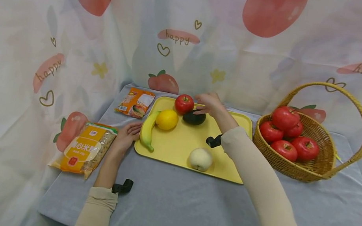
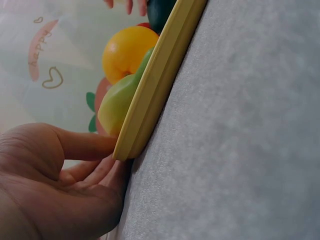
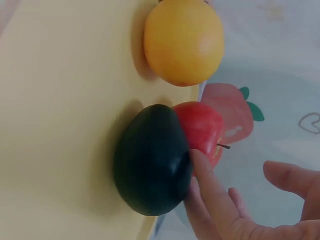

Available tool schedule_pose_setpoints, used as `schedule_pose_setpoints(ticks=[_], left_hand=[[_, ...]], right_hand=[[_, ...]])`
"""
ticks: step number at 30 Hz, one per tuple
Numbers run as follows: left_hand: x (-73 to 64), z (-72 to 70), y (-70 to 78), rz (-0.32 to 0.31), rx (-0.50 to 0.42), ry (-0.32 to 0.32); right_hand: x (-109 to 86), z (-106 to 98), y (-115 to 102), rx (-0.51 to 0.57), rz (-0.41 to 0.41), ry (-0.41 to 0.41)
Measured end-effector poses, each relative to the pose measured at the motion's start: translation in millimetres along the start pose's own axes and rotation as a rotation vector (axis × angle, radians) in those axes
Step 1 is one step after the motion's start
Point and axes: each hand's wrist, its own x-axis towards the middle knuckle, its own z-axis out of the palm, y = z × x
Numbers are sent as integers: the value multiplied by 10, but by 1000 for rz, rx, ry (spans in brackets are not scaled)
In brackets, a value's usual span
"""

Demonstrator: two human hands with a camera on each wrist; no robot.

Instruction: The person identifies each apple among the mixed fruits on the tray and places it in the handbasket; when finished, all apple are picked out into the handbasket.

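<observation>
A yellow tray [image 1: 175, 148] lies on the table, bearing fruit. My left hand [image 1: 128, 134] is at its left edge; in the left wrist view the thumb and fingers hold the rim, beside the banana [image 1: 147, 131]. My right hand [image 1: 210, 104] reaches over the tray's far side. Its extended fingertips touch the dark avocado [image 3: 152, 160], and the thumb stands apart. Against the avocado is a red apple [image 1: 184, 104], with a round yellow fruit [image 1: 167, 120] in front and to the left. A pale round pear [image 1: 200, 159] sits near the tray's front edge.
To the right stands a wicker basket [image 1: 267, 157] with a tall handle, holding several red apples [image 1: 305, 148]. An orange packet [image 1: 135, 102] lies behind the tray's left side. A larger yellow bag [image 1: 83, 148] of grain-like food lies left of my left hand. Printed curtains hang behind the table.
</observation>
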Motion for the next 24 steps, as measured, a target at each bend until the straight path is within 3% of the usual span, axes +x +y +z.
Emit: schedule_pose_setpoints(ticks=[9,24], left_hand=[[-8,6,17,-15,16,1],[5,10,-2,1,25,19]], right_hand=[[46,143,-46,-73,53,9],[231,205,-6,-34,60,31]])
